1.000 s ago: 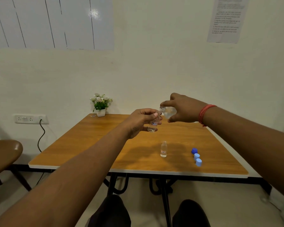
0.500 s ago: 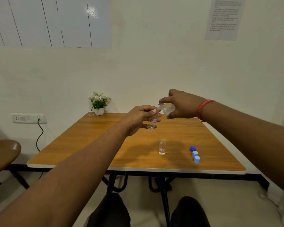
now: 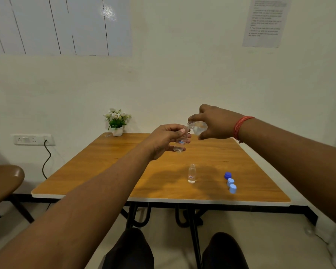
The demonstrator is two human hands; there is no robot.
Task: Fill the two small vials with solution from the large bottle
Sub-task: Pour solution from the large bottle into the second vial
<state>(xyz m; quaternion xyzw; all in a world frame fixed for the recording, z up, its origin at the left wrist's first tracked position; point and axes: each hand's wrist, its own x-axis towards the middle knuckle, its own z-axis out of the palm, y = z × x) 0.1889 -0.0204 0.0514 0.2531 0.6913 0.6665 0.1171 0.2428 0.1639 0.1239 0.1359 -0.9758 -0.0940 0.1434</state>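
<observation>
Clear plastic catches the light above the middle of the wooden table. Fingers of the left hand pinch a small vial, its long axis nearly upright with the mouth leaning up and right. Just right of it, the right hand grips the large bottle, tipped on its side with the neck pointing left at the vial's mouth. A second vial stands upright nearer the front edge, with three blue caps to its right.
</observation>
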